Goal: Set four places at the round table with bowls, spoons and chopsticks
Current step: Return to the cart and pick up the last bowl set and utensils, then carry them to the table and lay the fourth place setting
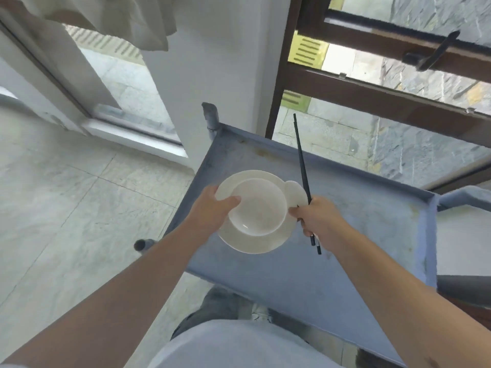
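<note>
White porcelain fills the middle of the head view: one bowl point(257, 211) sits inside one wider plate point(239, 241), and both are held up above the blue-grey top of a cart point(358, 235). One spoon point(296, 193), also white, shows as a rounded shape just beyond the plate's right rim, touching or overlapping it; whether it rests on the plate or is held against it cannot be told.

Two hands are in view. The left hand point(210, 208) grips the left side of the stack, its thumb curled over the plate's rim and onto the edge of the bowl, the other fingers hidden beneath. The right hand point(316, 221) is closed round the chopsticks point(301, 160), pinching them near their lower third while its fingertips meet the right edge of the bowl. The chopsticks are dark and slim; two ends show below the fist, so I count one pair, though above the hand they run so close together that they read as a single line, pointing up and away toward the window frame point(372, 94).

The cart has a raised lip round its top, one grey post point(211, 115) standing at its far left corner and one dark tube end point(140, 245) showing at its near left side. Pale marble tiles point(66, 208) cover the floor to the left, a cream curtain point(119, 19) hangs at the upper left, and dark brown framing crosses the glass on the right, with stone paving outside. The round table is not visible
</note>
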`<state>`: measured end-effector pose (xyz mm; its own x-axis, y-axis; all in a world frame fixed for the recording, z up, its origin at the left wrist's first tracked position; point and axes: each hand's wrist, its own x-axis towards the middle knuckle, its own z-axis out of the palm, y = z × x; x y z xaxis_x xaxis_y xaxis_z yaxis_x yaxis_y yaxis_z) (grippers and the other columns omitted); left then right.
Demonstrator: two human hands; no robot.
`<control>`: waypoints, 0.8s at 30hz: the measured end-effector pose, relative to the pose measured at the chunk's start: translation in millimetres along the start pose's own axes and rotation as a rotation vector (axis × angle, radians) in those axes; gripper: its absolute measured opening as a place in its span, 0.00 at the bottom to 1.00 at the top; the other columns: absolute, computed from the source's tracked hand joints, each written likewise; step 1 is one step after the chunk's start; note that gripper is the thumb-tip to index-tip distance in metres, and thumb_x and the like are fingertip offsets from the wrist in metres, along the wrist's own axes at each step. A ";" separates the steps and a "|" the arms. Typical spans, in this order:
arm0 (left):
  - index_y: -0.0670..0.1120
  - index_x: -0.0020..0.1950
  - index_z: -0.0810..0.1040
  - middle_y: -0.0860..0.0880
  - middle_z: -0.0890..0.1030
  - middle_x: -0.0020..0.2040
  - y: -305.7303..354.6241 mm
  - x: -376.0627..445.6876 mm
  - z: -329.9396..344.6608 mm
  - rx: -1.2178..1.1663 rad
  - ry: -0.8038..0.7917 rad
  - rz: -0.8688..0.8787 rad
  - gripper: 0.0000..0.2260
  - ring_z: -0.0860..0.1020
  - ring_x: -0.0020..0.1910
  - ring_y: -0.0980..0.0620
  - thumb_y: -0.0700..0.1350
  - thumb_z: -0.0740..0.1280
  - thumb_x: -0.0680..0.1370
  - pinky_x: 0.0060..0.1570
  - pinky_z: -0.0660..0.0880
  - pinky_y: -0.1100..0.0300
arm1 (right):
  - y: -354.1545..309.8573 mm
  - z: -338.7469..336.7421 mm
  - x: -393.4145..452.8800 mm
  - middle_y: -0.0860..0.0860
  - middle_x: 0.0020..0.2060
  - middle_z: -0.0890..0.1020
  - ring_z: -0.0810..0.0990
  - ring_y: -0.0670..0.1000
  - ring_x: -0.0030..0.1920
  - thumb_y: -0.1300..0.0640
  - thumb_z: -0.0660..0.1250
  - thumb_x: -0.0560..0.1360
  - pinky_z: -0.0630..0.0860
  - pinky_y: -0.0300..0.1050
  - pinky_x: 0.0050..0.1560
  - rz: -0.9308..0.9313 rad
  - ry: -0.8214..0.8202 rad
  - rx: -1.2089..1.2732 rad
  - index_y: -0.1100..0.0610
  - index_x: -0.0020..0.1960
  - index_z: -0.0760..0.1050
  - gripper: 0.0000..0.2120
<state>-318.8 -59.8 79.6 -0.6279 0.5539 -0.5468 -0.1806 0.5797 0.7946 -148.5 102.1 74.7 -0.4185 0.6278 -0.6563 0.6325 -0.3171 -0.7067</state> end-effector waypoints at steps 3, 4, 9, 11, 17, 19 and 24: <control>0.50 0.61 0.74 0.48 0.80 0.52 -13.2 -39.4 -22.9 -0.084 0.087 0.006 0.15 0.80 0.52 0.45 0.51 0.69 0.76 0.53 0.78 0.42 | -13.0 16.6 -16.8 0.54 0.29 0.75 0.64 0.50 0.26 0.67 0.68 0.74 0.61 0.43 0.25 -0.049 -0.102 -0.046 0.61 0.46 0.75 0.04; 0.50 0.61 0.74 0.48 0.80 0.52 -18.0 -53.0 -32.9 -0.109 0.127 0.001 0.16 0.79 0.52 0.45 0.51 0.69 0.76 0.54 0.78 0.42 | -18.2 25.4 -22.5 0.53 0.27 0.75 0.63 0.49 0.24 0.68 0.68 0.74 0.61 0.42 0.25 -0.067 -0.138 -0.064 0.60 0.45 0.75 0.04; 0.54 0.61 0.73 0.50 0.80 0.56 -53.0 -125.3 -96.4 -0.349 0.313 -0.060 0.21 0.80 0.53 0.46 0.55 0.71 0.70 0.53 0.79 0.42 | -45.2 97.8 -54.9 0.46 0.18 0.70 0.63 0.47 0.19 0.67 0.68 0.74 0.62 0.42 0.24 -0.183 -0.337 -0.208 0.62 0.43 0.72 0.06; 0.55 0.61 0.73 0.51 0.81 0.55 -72.4 -152.9 -128.4 -0.422 0.391 -0.068 0.23 0.82 0.52 0.47 0.57 0.71 0.68 0.50 0.81 0.43 | -57.6 139.9 -70.3 0.46 0.17 0.69 0.63 0.46 0.18 0.68 0.69 0.74 0.62 0.41 0.22 -0.229 -0.411 -0.268 0.62 0.41 0.72 0.06; 0.61 0.73 0.65 0.54 0.72 0.66 -157.7 -231.4 -229.5 -0.635 0.658 -0.067 0.35 0.78 0.59 0.45 0.57 0.72 0.67 0.51 0.80 0.45 | -77.2 298.3 -126.8 0.50 0.21 0.71 0.65 0.48 0.20 0.68 0.69 0.73 0.63 0.42 0.22 -0.390 -0.684 -0.453 0.61 0.40 0.74 0.06; 0.66 0.73 0.63 0.56 0.68 0.69 -192.5 -260.7 -262.5 -0.676 0.731 -0.053 0.34 0.76 0.63 0.44 0.56 0.71 0.68 0.56 0.78 0.44 | -74.7 360.1 -150.6 0.48 0.20 0.71 0.65 0.47 0.20 0.69 0.67 0.74 0.63 0.40 0.21 -0.399 -0.784 -0.503 0.62 0.41 0.74 0.05; 0.64 0.60 0.78 0.56 0.78 0.64 -278.5 -330.1 -344.5 -0.812 0.862 -0.074 0.14 0.83 0.52 0.46 0.50 0.69 0.77 0.37 0.79 0.53 | -49.9 507.4 -214.5 0.46 0.21 0.72 0.64 0.47 0.21 0.69 0.66 0.74 0.61 0.40 0.23 -0.410 -0.977 -0.642 0.61 0.40 0.74 0.06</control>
<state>-322.1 -609.9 129.6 -0.8421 -0.2302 -0.4877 -0.4706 -0.1278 0.8730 -420.9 -377.4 116.5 -0.7972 -0.2817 -0.5340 0.4298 0.3563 -0.8296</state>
